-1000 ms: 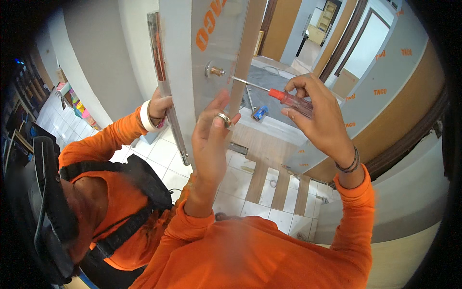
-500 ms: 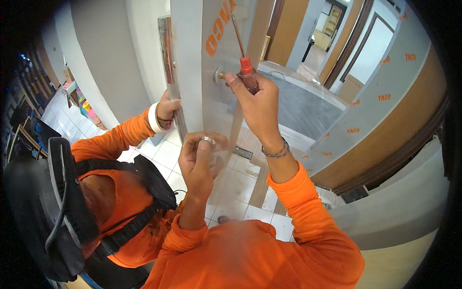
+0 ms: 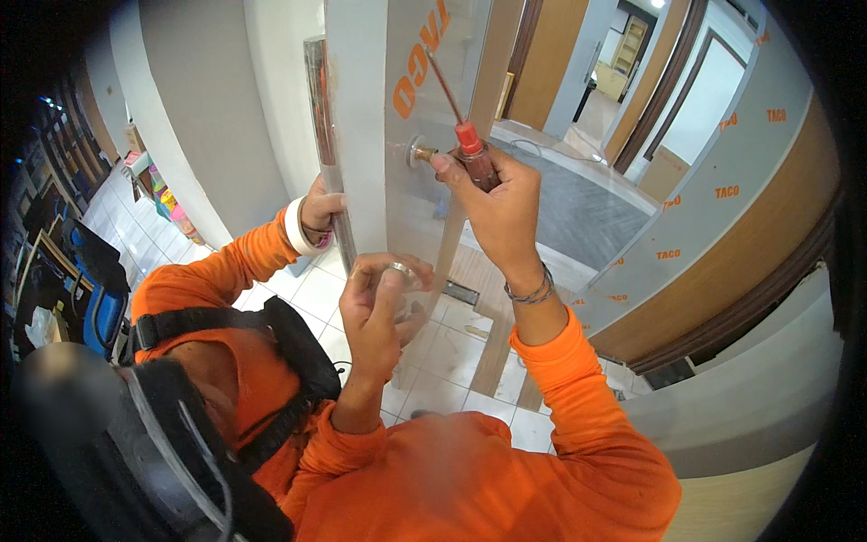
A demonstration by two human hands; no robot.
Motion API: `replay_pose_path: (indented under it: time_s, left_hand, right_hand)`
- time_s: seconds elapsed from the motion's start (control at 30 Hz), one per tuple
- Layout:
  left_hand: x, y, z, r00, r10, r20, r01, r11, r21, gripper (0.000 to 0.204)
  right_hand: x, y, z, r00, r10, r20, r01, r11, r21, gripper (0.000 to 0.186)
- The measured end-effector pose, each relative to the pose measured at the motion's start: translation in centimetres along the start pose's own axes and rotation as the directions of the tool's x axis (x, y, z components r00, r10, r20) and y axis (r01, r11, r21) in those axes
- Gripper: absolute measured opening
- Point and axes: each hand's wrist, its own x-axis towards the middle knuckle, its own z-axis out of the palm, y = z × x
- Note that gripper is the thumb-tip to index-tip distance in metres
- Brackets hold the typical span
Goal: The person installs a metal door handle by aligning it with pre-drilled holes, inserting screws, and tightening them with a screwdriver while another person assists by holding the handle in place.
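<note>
From the head view, the right hand (image 3: 495, 203) is wrapped tight around a red-handled screwdriver (image 3: 468, 144), its fingertips at the round metal door fitting (image 3: 417, 152). The left hand (image 3: 384, 303), fingers curled, pinches a small clear piece just below, against the pale door panel (image 3: 361, 108).

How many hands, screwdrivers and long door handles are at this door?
Hands: 3 (left hand, right hand, co-worker's hand)
Screwdriver: 1
Long door handle: 1
Total: 5

Orange long sleeves, wrist bracelet (image 3: 531, 291), finger ring (image 3: 399, 267)
</note>
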Motion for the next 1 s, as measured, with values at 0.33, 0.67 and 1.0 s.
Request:
replay_pose_path:
  time_s: [0.33,0.67,1.0]
  left_hand:
    - [0.9,0.3,0.0,1.0,0.007,-0.03,-0.007,1.0,0.002,0.013]
    - [1.6,1.4,0.4,0.997,0.001,-0.079,0.0,1.0,0.018,0.017]
    - [2.4,1.8,1.0,0.995,-0.001,-0.101,0.001,1.0,0.003,0.018]
  right_hand:
    - [0.8,-1.5,0.2,0.975,-0.219,-0.02,0.22,0.975,0.023,0.018]
    - [1.4,-1.9,0.9,0.964,-0.255,-0.071,0.251,0.966,-0.066,0.023]
    - [2.4,-2.3,0.8,0.991,-0.135,-0.014,0.134,0.99,-0.05,0.02]
